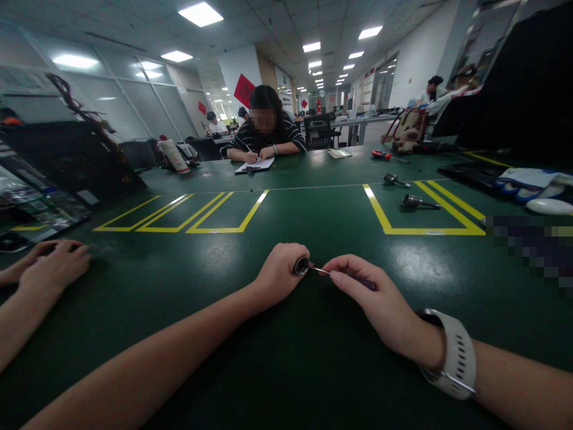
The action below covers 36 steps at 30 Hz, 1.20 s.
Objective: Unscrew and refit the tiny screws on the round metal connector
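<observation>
Toward the table's (286, 370) near edge, the left hand (281, 272) is clasping a cup (301, 266), the right hand (364, 280) pointing a tool (366, 282) leftward at it.

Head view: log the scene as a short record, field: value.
Left hand: left hand closed around a hollow metal part
Right hand: right hand grips a dark-handled tool, tip at the part's opening, contact unclear
Right wrist: pale watch strap
Surface: green table with yellow outlines
Inside right outline: metal piece with thin shaft
Beyond: red-handled screwdriver
Across: person writing on paper
Left edge: another person's hands
</observation>
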### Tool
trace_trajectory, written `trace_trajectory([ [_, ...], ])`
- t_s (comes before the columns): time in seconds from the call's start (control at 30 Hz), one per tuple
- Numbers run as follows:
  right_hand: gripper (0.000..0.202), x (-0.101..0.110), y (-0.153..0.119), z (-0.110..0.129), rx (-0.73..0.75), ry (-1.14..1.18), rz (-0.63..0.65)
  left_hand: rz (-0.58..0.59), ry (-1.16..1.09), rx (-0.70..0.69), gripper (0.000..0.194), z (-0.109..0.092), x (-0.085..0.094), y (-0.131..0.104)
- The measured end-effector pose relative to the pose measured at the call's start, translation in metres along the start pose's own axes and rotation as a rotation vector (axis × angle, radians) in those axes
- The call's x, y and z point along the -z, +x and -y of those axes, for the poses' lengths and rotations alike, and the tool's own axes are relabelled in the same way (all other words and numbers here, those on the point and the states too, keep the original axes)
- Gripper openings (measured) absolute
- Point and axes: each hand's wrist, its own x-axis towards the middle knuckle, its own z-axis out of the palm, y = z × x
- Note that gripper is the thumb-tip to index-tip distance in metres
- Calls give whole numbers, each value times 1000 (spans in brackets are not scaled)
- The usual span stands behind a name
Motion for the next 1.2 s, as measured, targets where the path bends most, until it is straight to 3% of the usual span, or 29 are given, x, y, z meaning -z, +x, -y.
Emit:
trace_trajectory([
  [0.23, 15, 4, 7, -1, -49, 253, -23, 37, 20, -74, 9, 0, 1, -3],
  [0.53, 15, 3, 7, 1, -69, 377, -30, -17, -277, -7, 11, 3, 1, -2],
  [0.7, 17, 1, 4, -2, 2, 284, -54, -22, -151, 34, 11, 1, 0, -1],
  [0.87, 18, 1, 2, -4, 20, 138, -39, 20, 6, -27, 12, 0, 0, -2],
  [1.2, 12, 3, 7, 0, -66, 419, -18, 8, -114, -75, 15, -2, 4, -2],
])
